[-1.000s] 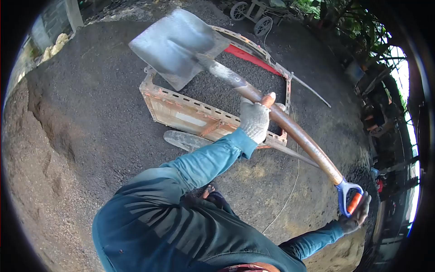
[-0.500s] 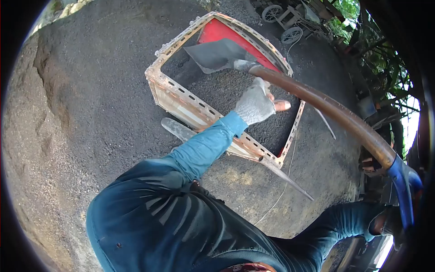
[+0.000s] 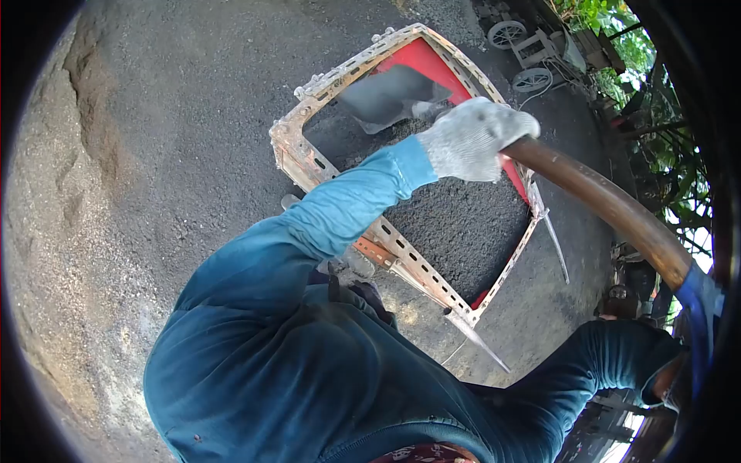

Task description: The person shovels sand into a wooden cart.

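Observation:
A gloved hand, my left hand (image 3: 480, 139), is wrapped around the wooden shaft of a shovel (image 3: 606, 197) near its blade. At the far right, my right hand (image 3: 668, 383) is by the shovel's blue handle, its fingers mostly lost in the dark image edge; it appears to grip there. The grey, blurred blade lies over the inside of a box-shaped cart (image 3: 413, 251) framed in slotted metal, with red inner panels. Dark grey granular material (image 3: 463, 224) fills much of the cart, below my left forearm.
A sloping heap of sandy material (image 3: 93, 255) rises on the left. Two spoked wheels on a small frame (image 3: 532, 54) lie at the top right. Cart handles (image 3: 486, 347) stick out toward my right side. Plants (image 3: 610, 23) and stacked clutter line the right edge.
My left hand, loose beneath the shaft with its thumb out before, has closed over it. The shovel blade has shifted right in view, and the cart also appears farther right.

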Available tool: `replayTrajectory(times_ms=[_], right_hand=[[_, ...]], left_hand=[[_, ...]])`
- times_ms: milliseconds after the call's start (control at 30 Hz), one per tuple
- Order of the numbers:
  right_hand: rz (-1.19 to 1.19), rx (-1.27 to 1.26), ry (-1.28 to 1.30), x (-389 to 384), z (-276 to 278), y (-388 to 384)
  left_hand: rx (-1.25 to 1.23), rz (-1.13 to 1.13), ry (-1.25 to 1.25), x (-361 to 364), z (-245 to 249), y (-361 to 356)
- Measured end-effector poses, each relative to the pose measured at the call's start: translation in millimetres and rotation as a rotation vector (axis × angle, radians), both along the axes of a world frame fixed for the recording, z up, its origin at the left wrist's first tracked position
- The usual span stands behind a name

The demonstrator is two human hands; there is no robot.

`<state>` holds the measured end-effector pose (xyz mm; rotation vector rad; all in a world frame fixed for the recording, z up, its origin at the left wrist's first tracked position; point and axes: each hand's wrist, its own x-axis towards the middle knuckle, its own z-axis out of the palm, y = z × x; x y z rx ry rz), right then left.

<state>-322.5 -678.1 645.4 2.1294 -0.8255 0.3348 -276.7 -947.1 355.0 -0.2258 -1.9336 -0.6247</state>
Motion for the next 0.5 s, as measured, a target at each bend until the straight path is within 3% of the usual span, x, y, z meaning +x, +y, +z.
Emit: replayTrajectory(times_ms=[100, 133, 167, 333, 433, 467, 500], right_hand=[[0.043, 0.018, -0.005, -25, -5, -15], [0.06, 0.019, 0.0, -31, -7, -19], [0.081, 0.025, -0.001, -38, -8, -25], [0.232, 0.025, 0.005, -60, -9, -48], [0.336, 0.004, 0.023, -66, -9, -75], [0.373, -0.006, 0.032, -65, -10, -86], [0.405, -0.013, 0.05, -64, -8, -98]], left_hand=[[0.246, 0.098, 0.009, -15, 4, 19], [0.304, 0.217, 0.073, -18, -15, 36], [0.376, 0.223, -0.069, -26, -54, 58], [0.261, 0.231, -0.376, -11, -56, 46], [0.258, 0.586, -0.513, 0, -28, 25], [0.33, 0.556, -0.274, -12, -63, 15], [0.424, 0.564, -0.319, -13, -86, 27]])
